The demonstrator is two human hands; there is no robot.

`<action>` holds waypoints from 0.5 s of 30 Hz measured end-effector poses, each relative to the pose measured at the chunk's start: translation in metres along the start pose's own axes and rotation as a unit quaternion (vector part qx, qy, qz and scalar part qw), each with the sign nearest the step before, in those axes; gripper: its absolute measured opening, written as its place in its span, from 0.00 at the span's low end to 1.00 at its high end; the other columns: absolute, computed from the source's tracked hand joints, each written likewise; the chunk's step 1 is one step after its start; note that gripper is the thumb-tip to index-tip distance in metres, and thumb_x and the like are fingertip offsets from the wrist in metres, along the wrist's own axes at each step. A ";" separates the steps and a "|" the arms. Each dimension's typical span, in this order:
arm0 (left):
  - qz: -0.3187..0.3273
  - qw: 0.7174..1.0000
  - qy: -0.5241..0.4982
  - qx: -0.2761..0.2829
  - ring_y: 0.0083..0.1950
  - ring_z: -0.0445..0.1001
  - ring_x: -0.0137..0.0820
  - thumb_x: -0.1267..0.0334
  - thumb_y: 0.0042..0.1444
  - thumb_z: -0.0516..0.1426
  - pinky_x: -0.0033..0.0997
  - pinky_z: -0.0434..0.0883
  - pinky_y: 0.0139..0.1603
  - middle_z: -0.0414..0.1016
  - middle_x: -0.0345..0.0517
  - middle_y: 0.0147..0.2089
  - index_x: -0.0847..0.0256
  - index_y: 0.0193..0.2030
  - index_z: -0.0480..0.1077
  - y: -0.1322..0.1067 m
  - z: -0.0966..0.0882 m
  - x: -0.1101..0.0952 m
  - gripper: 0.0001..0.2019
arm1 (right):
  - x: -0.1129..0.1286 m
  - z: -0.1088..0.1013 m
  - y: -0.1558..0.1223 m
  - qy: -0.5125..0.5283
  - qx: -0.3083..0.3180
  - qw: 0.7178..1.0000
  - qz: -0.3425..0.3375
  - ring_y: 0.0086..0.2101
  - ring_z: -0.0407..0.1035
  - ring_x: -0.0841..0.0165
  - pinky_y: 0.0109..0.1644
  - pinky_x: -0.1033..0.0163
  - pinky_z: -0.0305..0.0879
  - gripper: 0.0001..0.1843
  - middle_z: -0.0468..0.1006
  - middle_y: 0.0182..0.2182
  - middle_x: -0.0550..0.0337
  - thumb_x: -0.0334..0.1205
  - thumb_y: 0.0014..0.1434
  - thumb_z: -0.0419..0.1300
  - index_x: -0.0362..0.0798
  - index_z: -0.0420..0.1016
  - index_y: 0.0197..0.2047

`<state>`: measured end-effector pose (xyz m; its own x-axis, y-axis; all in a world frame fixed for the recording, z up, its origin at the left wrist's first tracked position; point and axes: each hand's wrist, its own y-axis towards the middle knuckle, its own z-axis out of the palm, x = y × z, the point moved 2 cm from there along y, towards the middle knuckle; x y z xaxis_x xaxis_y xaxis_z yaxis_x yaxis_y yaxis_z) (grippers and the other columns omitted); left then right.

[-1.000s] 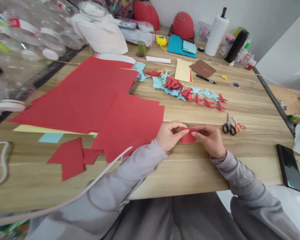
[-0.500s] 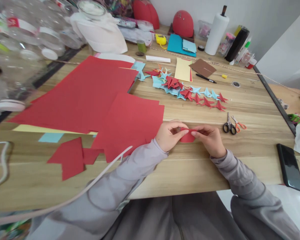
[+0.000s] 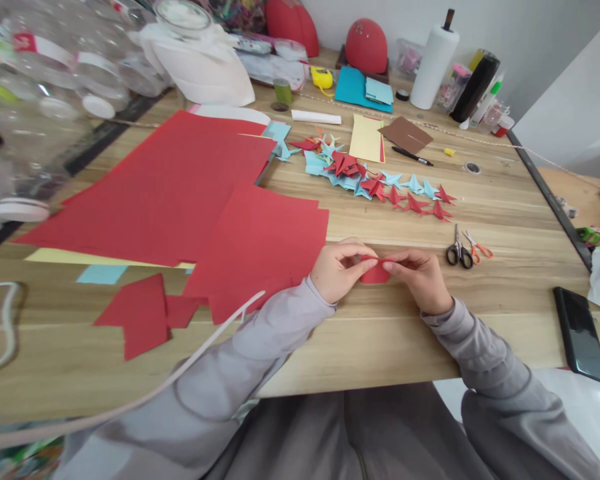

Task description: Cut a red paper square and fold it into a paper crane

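Note:
A small folded red paper piece (image 3: 376, 272) is pinched between both hands just above the wooden table (image 3: 505, 220). My left hand (image 3: 337, 270) grips its left side with thumb and fingers closed on it. My right hand (image 3: 420, 279) pinches its right side the same way. Directly left of my hands lie large red paper sheets (image 3: 190, 193). Beyond my hands runs a row of folded red and blue paper shapes (image 3: 375, 183).
Two pairs of scissors (image 3: 463, 252) lie right of my hands, a black phone (image 3: 580, 333) near the right front edge. Red offcuts (image 3: 143, 319) and a blue scrap (image 3: 101, 274) sit front left. A paper towel roll (image 3: 433, 63), bottles, a pen (image 3: 413, 158) and coloured sheets crowd the back.
The red paper piece looks pressed slightly flatter between my fingers; both hands have stayed in the same spot.

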<state>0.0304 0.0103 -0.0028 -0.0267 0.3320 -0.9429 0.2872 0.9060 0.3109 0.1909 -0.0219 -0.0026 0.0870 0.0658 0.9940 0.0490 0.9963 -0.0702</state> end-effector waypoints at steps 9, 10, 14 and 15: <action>-0.028 0.999 -0.013 -0.013 0.29 0.69 0.27 0.64 0.46 0.63 0.27 0.65 0.28 0.74 0.44 0.29 0.62 0.31 0.76 -0.001 0.001 0.002 0.05 | 0.000 0.000 0.000 0.003 -0.003 1.000 -0.011 0.26 0.72 0.71 0.33 0.63 0.71 0.08 0.81 0.25 0.62 0.41 0.39 0.72 0.50 0.80 0.24; -0.035 0.999 -0.018 -0.017 0.29 0.69 0.27 0.64 0.45 0.64 0.27 0.66 0.28 0.74 0.44 0.29 0.62 0.31 0.76 -0.001 0.001 0.002 0.06 | 0.000 0.000 0.000 0.001 -0.001 1.000 -0.013 0.27 0.72 0.71 0.33 0.63 0.71 0.08 0.81 0.26 0.62 0.41 0.39 0.72 0.50 0.80 0.24; -0.028 0.999 -0.016 0.001 0.28 0.69 0.27 0.63 0.47 0.63 0.28 0.65 0.29 0.74 0.44 0.27 0.62 0.27 0.75 -0.001 0.003 0.000 0.04 | 0.000 0.000 0.000 0.007 0.011 1.000 -0.015 0.27 0.73 0.70 0.34 0.63 0.71 0.07 0.81 0.26 0.63 0.40 0.39 0.72 0.51 0.80 0.25; -0.023 1.000 -0.012 0.004 0.28 0.69 0.27 0.64 0.48 0.62 0.28 0.65 0.29 0.74 0.44 0.27 0.62 0.26 0.75 -0.001 0.003 -0.001 0.05 | 0.000 0.000 0.000 0.010 0.013 1.000 -0.015 0.27 0.73 0.70 0.34 0.63 0.71 0.08 0.81 0.26 0.63 0.40 0.39 0.72 0.51 0.80 0.25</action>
<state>0.0332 0.0078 -0.0025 -0.0168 0.2843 -0.9586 0.2932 0.9180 0.2671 0.1907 -0.0220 -0.0030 0.1058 0.0358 0.9937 0.0254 0.9989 -0.0387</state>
